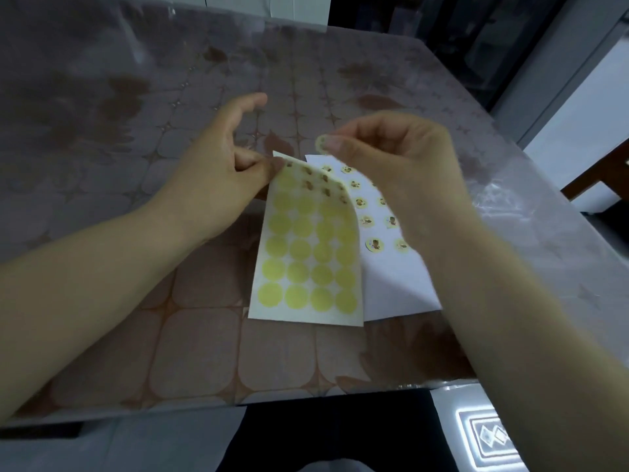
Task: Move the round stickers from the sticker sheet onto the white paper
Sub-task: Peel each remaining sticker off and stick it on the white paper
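Probably feather-light, limp and tacky, the small round yellow sticker (322, 143) is pinched by its rim in the grip of the right hand (391, 165) above the white paper sheet (391, 284) on the desk (204, 352), while the left hand (218, 165) pinches the floppy yellow-dotted sticker sheet (306, 253) by its curled far corner.

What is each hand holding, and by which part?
The left hand pinches the pale sticker sheet with yellow circles by its lifted top corner; the right hand pinches a small round yellow sticker by its edge.
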A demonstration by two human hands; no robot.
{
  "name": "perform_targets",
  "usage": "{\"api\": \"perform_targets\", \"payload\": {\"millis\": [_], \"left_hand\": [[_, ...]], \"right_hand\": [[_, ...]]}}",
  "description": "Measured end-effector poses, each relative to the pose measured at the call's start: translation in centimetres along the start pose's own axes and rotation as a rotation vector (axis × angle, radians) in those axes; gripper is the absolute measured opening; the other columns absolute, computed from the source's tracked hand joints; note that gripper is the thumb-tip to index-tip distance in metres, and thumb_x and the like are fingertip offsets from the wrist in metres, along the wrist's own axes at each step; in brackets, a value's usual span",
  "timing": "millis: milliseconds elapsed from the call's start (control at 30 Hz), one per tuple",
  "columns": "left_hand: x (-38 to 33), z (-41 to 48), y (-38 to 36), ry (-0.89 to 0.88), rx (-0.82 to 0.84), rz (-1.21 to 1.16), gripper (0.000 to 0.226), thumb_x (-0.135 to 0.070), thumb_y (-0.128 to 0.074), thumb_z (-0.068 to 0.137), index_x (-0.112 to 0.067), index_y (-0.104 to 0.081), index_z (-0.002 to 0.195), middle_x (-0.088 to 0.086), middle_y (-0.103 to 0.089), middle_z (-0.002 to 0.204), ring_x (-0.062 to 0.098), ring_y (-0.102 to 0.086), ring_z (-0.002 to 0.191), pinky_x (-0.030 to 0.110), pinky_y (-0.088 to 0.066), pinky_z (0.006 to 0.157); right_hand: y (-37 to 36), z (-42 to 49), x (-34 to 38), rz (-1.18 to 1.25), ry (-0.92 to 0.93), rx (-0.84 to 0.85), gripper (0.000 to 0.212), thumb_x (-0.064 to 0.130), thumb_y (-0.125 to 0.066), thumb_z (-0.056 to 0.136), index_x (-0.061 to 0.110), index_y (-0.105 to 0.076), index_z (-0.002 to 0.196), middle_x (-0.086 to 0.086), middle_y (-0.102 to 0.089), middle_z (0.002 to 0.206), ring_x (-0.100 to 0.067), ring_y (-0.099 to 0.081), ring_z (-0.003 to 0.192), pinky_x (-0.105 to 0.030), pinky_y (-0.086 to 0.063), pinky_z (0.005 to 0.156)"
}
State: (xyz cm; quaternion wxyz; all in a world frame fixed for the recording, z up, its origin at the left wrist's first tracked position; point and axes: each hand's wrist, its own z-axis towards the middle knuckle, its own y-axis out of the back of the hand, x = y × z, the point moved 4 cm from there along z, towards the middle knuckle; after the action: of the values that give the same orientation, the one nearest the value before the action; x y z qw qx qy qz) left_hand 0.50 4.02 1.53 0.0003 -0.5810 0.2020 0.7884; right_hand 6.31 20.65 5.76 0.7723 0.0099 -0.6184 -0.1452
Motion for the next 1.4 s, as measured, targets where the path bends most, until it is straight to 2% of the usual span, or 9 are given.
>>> {"api": "perform_targets", "payload": {"millis": [167, 267, 367, 600, 833, 967, 1067, 1233, 1400], "left_hand": [[1.0, 1.0, 1.7, 0.053, -0.124, -0.032, 0.051, -0.018, -0.061, 0.089, -0.028, -0.038, 0.134, -0.012, -0.072, 0.068, 0.004, -0.068, 0.076, 0.04, -0.048, 0.097], [1.5, 1.2, 2.1, 0.074, -0.177, -0.052, 0.048, -0.015, -0.059, 0.09, -0.025, -0.041, 0.134, 0.001, -0.071, 0.084, 0.018, -0.067, 0.092, 0.046, -0.046, 0.1], [1.9, 1.3, 2.4, 0.102, -0.165, -0.005, 0.054, -0.027, -0.061, 0.081, -0.029, -0.042, 0.132, 0.005, -0.07, 0.089, 0.024, -0.066, 0.099, 0.049, -0.045, 0.1], [1.6, 1.5, 3.1, 0.11, -0.146, 0.17, 0.048, -0.022, -0.057, 0.093, -0.032, -0.038, 0.136, -0.007, -0.069, 0.088, 0.021, -0.065, 0.099, 0.045, -0.044, 0.102], [1.5, 1.3, 3.0, 0.125, -0.148, 0.157, 0.047, -0.021, -0.057, 0.093, -0.032, -0.039, 0.135, -0.007, -0.07, 0.089, 0.016, -0.064, 0.102, 0.04, -0.042, 0.104], [1.6, 1.3, 2.8, 0.12, -0.132, 0.113, 0.047, -0.02, -0.058, 0.093, -0.031, -0.04, 0.135, -0.005, -0.071, 0.09, 0.017, -0.064, 0.104, 0.044, -0.043, 0.104], [1.4, 1.2, 2.5, 0.111, -0.117, 0.092, 0.05, -0.018, -0.058, 0.093, -0.029, -0.038, 0.137, -0.006, -0.07, 0.092, 0.016, -0.064, 0.101, 0.044, -0.043, 0.103], [1.0, 1.0, 2.0, 0.111, -0.113, -0.027, 0.063, -0.012, -0.06, 0.091, -0.028, -0.03, 0.143, -0.005, -0.071, 0.093, 0.011, -0.068, 0.095, 0.04, -0.045, 0.102], [0.9, 1.0, 2.0, 0.1, -0.105, -0.123, 0.064, -0.008, -0.058, 0.091, -0.028, -0.027, 0.144, -0.009, -0.073, 0.08, 0.012, -0.068, 0.092, 0.043, -0.046, 0.101]], "right_hand": [[3.3, -1.6, 0.3, -0.325, -0.221, 0.188, 0.01, 0.03, -0.072, 0.072, 0.021, -0.075, 0.074, 0.014, -0.059, 0.056, -0.003, -0.041, 0.053, -0.027, -0.039, 0.066], [3.7, -3.6, -0.8, -0.376, -0.319, 0.269, 0.005, 0.03, -0.071, 0.072, 0.028, -0.075, 0.069, 0.019, -0.068, 0.069, 0.006, -0.052, 0.056, -0.018, -0.037, 0.065], [3.8, -4.9, -2.2, -0.403, -0.375, 0.243, 0.006, 0.029, -0.073, 0.074, 0.029, -0.075, 0.068, 0.015, -0.071, 0.073, 0.01, -0.056, 0.064, -0.008, -0.035, 0.056], [2.5, -5.6, -2.7, -0.448, -0.302, 0.205, 0.012, 0.028, -0.075, 0.075, 0.024, -0.074, 0.064, 0.026, -0.056, 0.051, 0.01, -0.048, 0.053, -0.003, -0.031, 0.046], [2.1, -5.4, -3.4, -0.472, -0.275, 0.16, 0.012, 0.026, -0.076, 0.075, 0.024, -0.074, 0.063, 0.02, -0.061, 0.057, 0.008, -0.048, 0.055, -0.004, -0.033, 0.047], [1.9, -5.3, -3.3, -0.501, -0.247, 0.174, 0.012, 0.024, -0.078, 0.073, 0.027, -0.072, 0.063, 0.024, -0.054, 0.05, 0.01, -0.047, 0.05, -0.005, -0.032, 0.044], [1.8, -5.3, -2.8, -0.514, -0.202, 0.179, 0.011, 0.02, -0.08, 0.07, 0.026, -0.072, 0.066, 0.014, -0.054, 0.054, 0.004, -0.045, 0.045, -0.007, -0.03, 0.045], [2.3, -4.5, -3.0, -0.531, -0.209, 0.146, 0.032, 0.025, -0.086, 0.061, 0.029, -0.064, 0.083, 0.009, -0.052, 0.07, 0.003, -0.042, 0.045, -0.019, -0.034, 0.056], [2.1, -4.0, -3.2, -0.56, -0.175, 0.191, 0.021, 0.024, -0.083, 0.066, 0.028, -0.064, 0.075, 0.01, -0.054, 0.068, 0.002, -0.047, 0.055, -0.009, -0.034, 0.056]]}}
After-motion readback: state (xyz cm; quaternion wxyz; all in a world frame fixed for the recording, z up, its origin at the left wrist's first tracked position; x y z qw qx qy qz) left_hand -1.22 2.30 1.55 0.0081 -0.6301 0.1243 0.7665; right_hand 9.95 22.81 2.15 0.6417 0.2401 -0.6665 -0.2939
